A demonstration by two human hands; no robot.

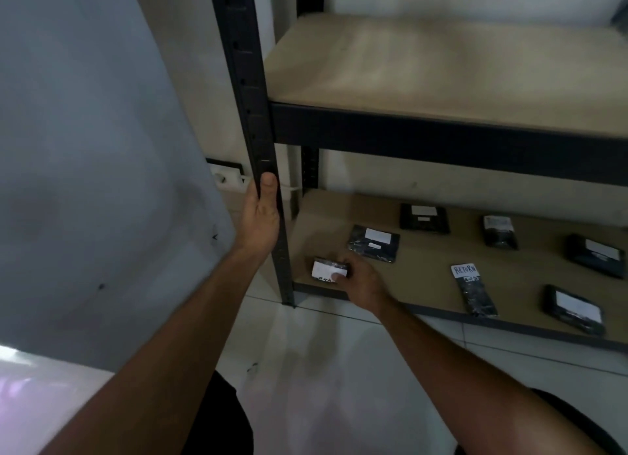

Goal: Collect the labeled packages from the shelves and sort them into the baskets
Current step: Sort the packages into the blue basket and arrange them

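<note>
My right hand grips a small black package with a white label at the front left corner of the low shelf board. My left hand holds the dark upright post of the rack, thumb on its front face. Several more black labeled packages lie flat on the same board: one just behind my right hand, one further back, and one marked "RETURN" to the right. No basket is in view.
The upper shelf board is bare. A wall socket sits left of the post. A large pale panel fills the left side. White floor tiles lie below the rack.
</note>
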